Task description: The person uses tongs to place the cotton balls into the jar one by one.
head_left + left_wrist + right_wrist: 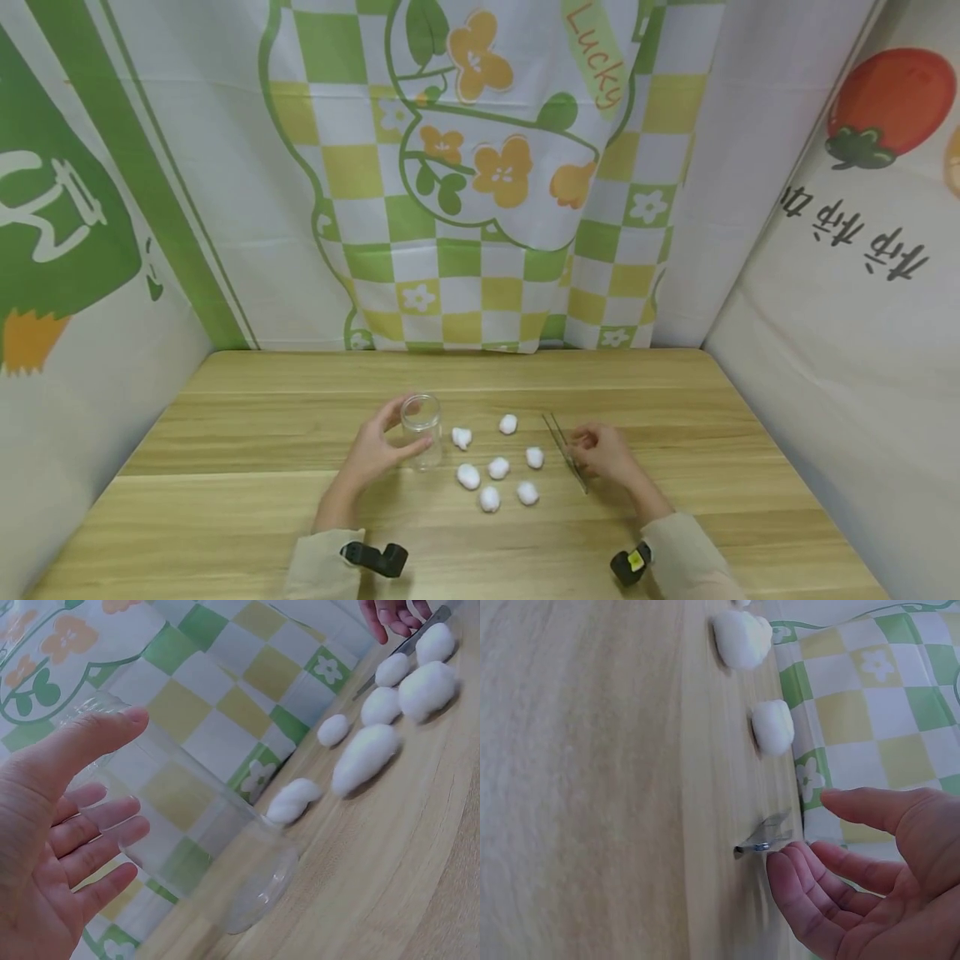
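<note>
Seven cotton balls [498,468] left out – jar [437,431] not filled.
It is loosely cupped by the left hand [377,447] – tweezers [580,479] not gripped by the half-open right hand [607,455].

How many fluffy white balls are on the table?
7 on the table: back-left ball beside the glass jar, back-right ball, middle-left ball, centre ball, middle-right ball, front-left ball and front-right ball, as the head camera sees them. None appears hidden.
</note>
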`<state>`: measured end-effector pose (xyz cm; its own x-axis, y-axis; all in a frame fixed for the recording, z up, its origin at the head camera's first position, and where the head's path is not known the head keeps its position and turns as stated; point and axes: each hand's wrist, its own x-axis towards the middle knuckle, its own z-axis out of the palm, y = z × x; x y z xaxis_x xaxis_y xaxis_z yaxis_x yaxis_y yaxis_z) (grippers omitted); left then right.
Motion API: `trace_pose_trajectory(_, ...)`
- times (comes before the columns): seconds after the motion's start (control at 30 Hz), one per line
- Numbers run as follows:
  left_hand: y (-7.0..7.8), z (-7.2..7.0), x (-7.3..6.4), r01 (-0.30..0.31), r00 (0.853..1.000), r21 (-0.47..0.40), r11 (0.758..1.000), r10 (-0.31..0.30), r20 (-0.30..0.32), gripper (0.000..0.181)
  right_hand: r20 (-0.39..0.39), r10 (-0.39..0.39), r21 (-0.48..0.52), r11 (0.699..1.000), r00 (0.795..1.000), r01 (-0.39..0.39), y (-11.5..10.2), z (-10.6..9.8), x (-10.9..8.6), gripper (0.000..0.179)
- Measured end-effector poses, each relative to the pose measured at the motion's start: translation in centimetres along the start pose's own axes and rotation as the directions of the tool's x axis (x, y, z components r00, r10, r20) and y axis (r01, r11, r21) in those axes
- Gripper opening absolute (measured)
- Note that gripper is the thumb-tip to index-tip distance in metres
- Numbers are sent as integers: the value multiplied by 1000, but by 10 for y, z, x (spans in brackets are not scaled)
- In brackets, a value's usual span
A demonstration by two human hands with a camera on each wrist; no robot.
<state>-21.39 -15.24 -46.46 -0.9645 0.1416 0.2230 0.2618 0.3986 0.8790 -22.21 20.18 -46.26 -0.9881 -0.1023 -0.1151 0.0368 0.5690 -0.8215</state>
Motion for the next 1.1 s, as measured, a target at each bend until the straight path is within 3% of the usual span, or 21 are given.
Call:
trace_pose_trajectory(0.17, -2, 2, 0, -1, 1000, 0, 1000, 1, -2, 66, -5, 45, -2, 999, 999, -45, 1, 3, 3, 32)
trace_pose_trajectory(0.7, -5, 4, 2, 117, 993, -12, 993, -117, 14, 72, -62, 167, 30, 986, 984, -165, 1, 11, 9, 28)
trace_pose_trajectory(1.1, -8, 4, 1, 92, 995, -52, 994, -90, 33, 66, -120, 173, 5, 985, 978, -174, 2, 16, 10, 19)
